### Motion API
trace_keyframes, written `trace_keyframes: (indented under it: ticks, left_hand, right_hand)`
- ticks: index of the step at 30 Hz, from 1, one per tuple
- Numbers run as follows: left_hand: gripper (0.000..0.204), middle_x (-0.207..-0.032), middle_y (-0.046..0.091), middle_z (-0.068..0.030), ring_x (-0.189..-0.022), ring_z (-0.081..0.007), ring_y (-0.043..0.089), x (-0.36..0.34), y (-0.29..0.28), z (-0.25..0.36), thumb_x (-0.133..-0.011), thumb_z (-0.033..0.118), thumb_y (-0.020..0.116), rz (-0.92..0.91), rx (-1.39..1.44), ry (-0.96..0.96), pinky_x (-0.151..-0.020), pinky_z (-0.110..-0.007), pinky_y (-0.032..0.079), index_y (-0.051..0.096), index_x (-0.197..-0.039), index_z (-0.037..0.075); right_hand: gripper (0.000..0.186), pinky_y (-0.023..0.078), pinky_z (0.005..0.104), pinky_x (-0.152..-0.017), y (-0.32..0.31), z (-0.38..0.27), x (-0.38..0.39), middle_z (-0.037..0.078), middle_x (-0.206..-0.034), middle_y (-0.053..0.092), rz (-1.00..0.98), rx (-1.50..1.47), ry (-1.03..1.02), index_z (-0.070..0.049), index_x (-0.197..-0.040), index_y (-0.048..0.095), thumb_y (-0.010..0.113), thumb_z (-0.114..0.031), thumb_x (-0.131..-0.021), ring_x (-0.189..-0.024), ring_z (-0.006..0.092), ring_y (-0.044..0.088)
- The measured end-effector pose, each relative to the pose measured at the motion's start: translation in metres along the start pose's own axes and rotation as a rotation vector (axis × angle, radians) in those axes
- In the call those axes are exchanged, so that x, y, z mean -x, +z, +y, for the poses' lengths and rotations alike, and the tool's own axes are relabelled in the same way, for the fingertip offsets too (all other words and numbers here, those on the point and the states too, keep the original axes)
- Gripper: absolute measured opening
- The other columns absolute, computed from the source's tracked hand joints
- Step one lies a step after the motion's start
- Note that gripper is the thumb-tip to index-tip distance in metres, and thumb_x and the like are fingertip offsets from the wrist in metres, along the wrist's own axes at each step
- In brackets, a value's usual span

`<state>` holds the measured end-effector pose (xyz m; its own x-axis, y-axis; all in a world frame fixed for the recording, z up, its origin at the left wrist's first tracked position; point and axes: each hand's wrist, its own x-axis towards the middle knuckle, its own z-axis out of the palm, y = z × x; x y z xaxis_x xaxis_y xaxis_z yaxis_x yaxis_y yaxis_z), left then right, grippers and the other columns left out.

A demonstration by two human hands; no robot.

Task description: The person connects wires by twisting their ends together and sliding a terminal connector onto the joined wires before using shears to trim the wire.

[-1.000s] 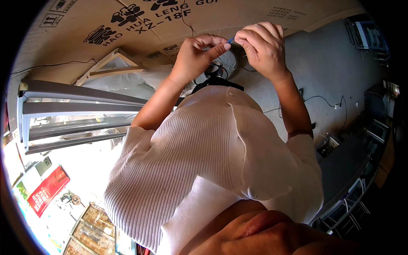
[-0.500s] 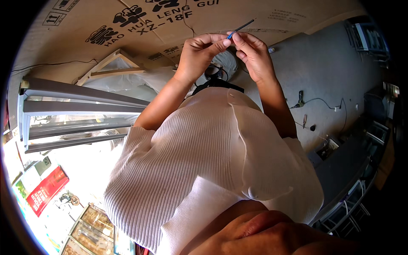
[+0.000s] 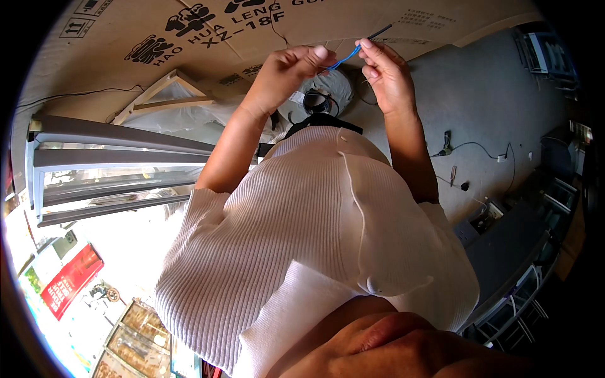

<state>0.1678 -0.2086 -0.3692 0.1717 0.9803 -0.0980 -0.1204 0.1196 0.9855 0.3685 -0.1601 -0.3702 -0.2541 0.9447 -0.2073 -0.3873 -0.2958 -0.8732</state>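
Note:
Thin blue wires (image 3: 345, 61) stretch in a slight curve between my two raised hands, in front of a large cardboard box. My left hand (image 3: 283, 74) is closed, with thumb and fingers pressed together at the wires' left end. Between its thumb and forefinger, my right hand (image 3: 391, 74) pinches the other end. A straight black sleeve-like piece (image 3: 380, 31) sticks out past the right fingertips, up and to the right. Whether the black piece is a sheath or a separate part cannot be made out.
The printed cardboard box (image 3: 353, 25) spans the far side. A wrapped roll (image 3: 337, 91) lies below my hands. Grey metal frames (image 3: 120, 151) and a wooden frame (image 3: 173, 104) stand left. A corded tool (image 3: 446, 143) and a screwdriver-like tool (image 3: 452, 175) lie on the floor at right.
My hands have moved apart, the left one leftward and the right one slightly right. A longer length of blue wire now shows between them, and the black piece has shifted right.

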Motion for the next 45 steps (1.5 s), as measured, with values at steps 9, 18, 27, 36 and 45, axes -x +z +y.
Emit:
trace_keyframes:
  ticks: [9,18,27,36,45]
  left_hand:
    - [0.021,-0.086,0.067,-0.0020,-0.080,-0.0070,0.061,0.007,0.018,-0.005,-0.091,0.017,0.062,-0.021,-0.110,0.020,-0.075,-0.022,0.049,0.068,-0.103,0.000]
    - [0.031,-0.087,0.067,-0.0031,-0.086,-0.0094,0.060,0.006,0.025,0.004,-0.098,0.024,0.052,-0.168,-0.073,0.005,-0.084,-0.025,0.047,0.063,-0.115,0.001]
    - [0.031,-0.089,0.069,-0.0040,-0.081,-0.0107,0.063,0.002,0.025,0.004,-0.089,0.022,0.066,-0.138,0.126,-0.149,-0.079,-0.025,0.052,0.066,-0.111,0.001]
    - [0.019,-0.085,0.070,-0.0036,-0.077,-0.0089,0.062,0.006,0.026,0.007,-0.082,0.014,0.073,-0.049,-0.235,0.034,-0.074,-0.024,0.050,0.071,-0.096,0.002]
    - [0.021,-0.093,0.069,-0.0053,-0.086,-0.0096,0.062,0.003,0.037,-0.010,-0.088,0.017,0.067,-0.046,-0.067,0.095,-0.080,-0.025,0.049,0.068,-0.103,0.001]
  right_hand:
    - [0.019,0.034,0.0160,-0.056,0.007,0.005,-0.001,0.001,-0.090,0.067,0.080,-0.101,-0.024,-0.005,-0.097,0.069,0.071,-0.019,-0.084,-0.065,0.0009,0.043]
    - [0.014,0.035,0.0154,-0.053,0.003,0.003,0.000,0.004,-0.088,0.070,0.071,0.030,-0.186,-0.006,-0.092,0.067,0.069,-0.017,-0.086,-0.062,0.0003,0.046]
    - [0.010,0.037,0.0156,-0.054,0.007,0.007,0.002,0.005,-0.087,0.070,0.063,0.082,-0.301,-0.006,-0.089,0.064,0.065,-0.016,-0.089,-0.062,0.0008,0.050]
    - [0.011,0.038,0.0168,-0.054,0.012,0.002,0.008,0.006,-0.080,0.067,0.000,0.060,-0.366,-0.005,-0.086,0.060,0.064,-0.014,-0.090,-0.062,0.0030,0.048]
    - [0.011,0.044,0.0182,-0.063,0.014,-0.003,0.004,0.006,-0.081,0.066,-0.048,0.129,-0.328,-0.004,-0.087,0.059,0.064,-0.013,-0.090,-0.069,0.0050,0.054]
